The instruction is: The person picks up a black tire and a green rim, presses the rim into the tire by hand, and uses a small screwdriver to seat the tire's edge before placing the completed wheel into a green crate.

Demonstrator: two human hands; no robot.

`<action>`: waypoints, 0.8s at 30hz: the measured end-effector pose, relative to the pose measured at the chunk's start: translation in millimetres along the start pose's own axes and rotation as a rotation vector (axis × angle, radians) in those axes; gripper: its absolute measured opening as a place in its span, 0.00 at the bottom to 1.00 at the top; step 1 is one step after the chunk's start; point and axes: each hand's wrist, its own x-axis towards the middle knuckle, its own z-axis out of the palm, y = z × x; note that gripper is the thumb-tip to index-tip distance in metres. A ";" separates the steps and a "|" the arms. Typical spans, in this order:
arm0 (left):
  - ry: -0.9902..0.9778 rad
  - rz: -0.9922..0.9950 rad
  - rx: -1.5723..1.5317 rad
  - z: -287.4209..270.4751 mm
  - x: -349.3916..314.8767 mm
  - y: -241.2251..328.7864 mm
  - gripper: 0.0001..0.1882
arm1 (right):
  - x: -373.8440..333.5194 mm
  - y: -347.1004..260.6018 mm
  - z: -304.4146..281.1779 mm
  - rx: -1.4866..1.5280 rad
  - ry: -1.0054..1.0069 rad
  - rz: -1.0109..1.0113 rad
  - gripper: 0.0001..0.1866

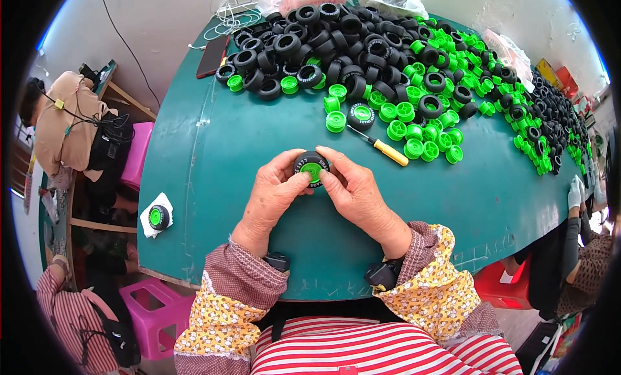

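Between both hands, above the green tabletop, I hold a small black toy tyre (301, 160) with a green wheel rim (312, 169) seated in it. My left hand (277, 184) grips its left side, thumb on the green face. My right hand (352, 186) closes on the right side, its thumb also pressing the rim. Beyond them lies a screwdriver (388, 151) with a yellow handle. A tyre with a rim in it (361, 115) rests just past its tip. The undersides of the fingers are hidden.
A big heap of black tyres (310, 45) and loose green rims (430, 132) covers the table's far side. At left, a fitted wheel (158, 217) sits on white paper; a dark phone (212, 57) lies farther back. Other people (71, 116) sit left and right, near a purple stool (155, 310).
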 end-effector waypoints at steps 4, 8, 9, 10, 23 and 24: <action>0.054 0.015 0.008 9.1 0.8 2.2 0.14 | 1.4 4.6 -0.2 0.007 0.019 -0.082 0.19; 0.084 0.167 0.254 15.3 -0.3 -1.1 0.13 | -6.0 -4.5 2.1 -0.059 0.037 -0.064 0.18; 0.119 0.220 0.353 14.9 2.2 -7.7 0.12 | -3.7 2.8 4.7 -0.084 0.088 -0.151 0.18; 0.129 0.251 0.419 13.3 1.5 -11.9 0.12 | -6.2 7.8 7.0 -0.099 0.054 -0.110 0.18; 0.171 0.313 0.669 21.9 14.5 -17.4 0.11 | -2.4 21.9 13.2 0.027 0.144 0.087 0.13; 0.173 0.312 0.668 21.1 14.3 -17.9 0.11 | -1.9 20.1 13.3 0.027 0.143 0.087 0.13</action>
